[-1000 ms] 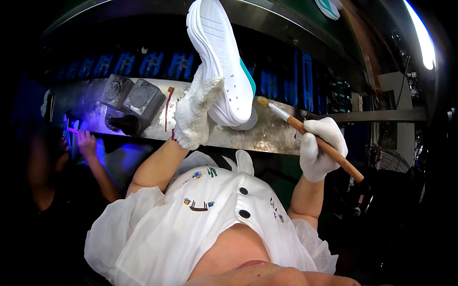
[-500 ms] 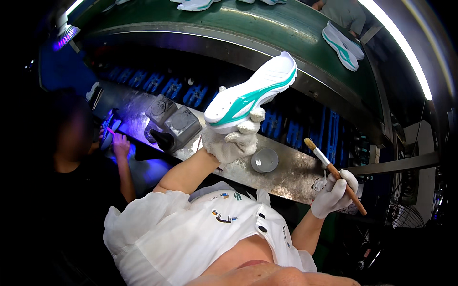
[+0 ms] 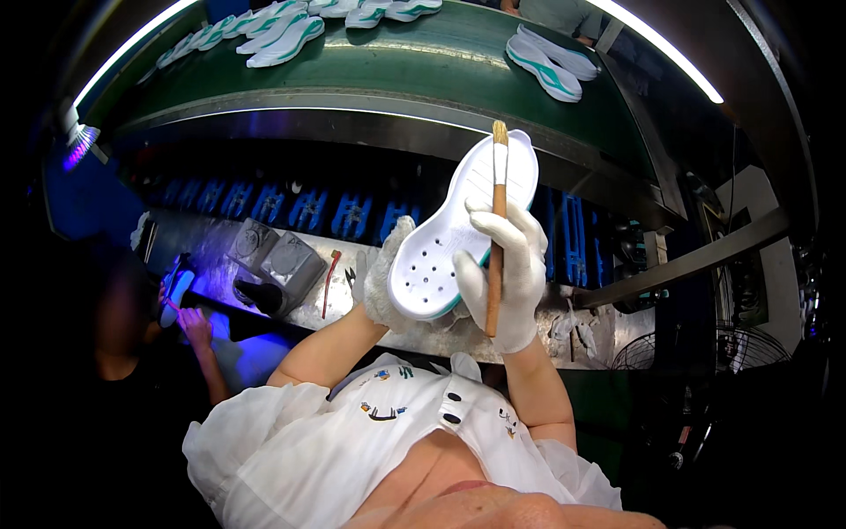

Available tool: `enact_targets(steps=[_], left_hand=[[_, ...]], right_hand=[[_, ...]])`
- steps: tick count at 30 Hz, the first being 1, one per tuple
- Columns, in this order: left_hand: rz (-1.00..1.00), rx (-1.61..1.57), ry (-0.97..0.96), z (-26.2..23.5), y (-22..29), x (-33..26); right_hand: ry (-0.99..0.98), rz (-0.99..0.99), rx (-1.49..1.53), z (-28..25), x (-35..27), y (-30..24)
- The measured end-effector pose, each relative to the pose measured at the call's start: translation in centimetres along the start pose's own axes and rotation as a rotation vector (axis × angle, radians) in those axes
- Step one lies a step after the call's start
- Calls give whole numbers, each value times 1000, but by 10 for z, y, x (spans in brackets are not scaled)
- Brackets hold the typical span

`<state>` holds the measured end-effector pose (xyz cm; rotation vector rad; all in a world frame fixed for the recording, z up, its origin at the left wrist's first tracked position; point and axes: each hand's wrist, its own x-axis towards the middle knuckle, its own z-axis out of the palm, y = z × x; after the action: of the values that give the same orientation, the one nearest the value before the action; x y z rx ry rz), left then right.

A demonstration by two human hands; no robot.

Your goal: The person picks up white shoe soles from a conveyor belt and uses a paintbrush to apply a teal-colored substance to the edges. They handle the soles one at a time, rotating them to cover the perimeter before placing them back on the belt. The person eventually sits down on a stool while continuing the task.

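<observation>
A white shoe sole [image 3: 427, 264] with a green side band is held up over the bench, its inner face with small round holes turned toward me. My left hand [image 3: 384, 280], in a whitish glove, grips it from the left and below; part of that hand is hidden behind the sole. My right hand [image 3: 522, 286], also gloved, overlaps the sole's right side. Between its fingers stands a wooden-handled paintbrush [image 3: 496, 286], bristles upward, in front of the sole. Its thumb lies over the sole's edge; whether it presses there I cannot tell.
Beyond the bench [image 3: 344, 304] runs a green conveyor belt [image 3: 397, 66] carrying several soles [image 3: 286, 40]. Grey containers [image 3: 291, 264] and a red-handled brush [image 3: 329, 286] rest on the bench. A co-worker's hand [image 3: 196, 326] works at left. A metal bar [image 3: 696, 256] crosses at right.
My right hand has swung in from the right with the paintbrush, now upright before the sole. The sole has turned so its inner face shows more. The view has shifted, with more belt visible.
</observation>
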<state>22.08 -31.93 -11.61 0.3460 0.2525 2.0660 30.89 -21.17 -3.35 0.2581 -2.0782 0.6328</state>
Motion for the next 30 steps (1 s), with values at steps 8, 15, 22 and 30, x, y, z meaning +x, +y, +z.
enact_targets(steps=[8, 15, 22, 30], left_hand=[[-249, -51, -471, 48, 79, 53], [162, -6, 415, 50, 168, 241], [669, 2184, 164, 59, 52, 303], [217, 2761, 119, 81, 54, 269]], right_hand=[[299, 91, -47, -40, -35, 25], [261, 294, -17, -43, -72, 35], [283, 477, 73, -63, -118, 52], [237, 535, 23, -66, -123, 52]])
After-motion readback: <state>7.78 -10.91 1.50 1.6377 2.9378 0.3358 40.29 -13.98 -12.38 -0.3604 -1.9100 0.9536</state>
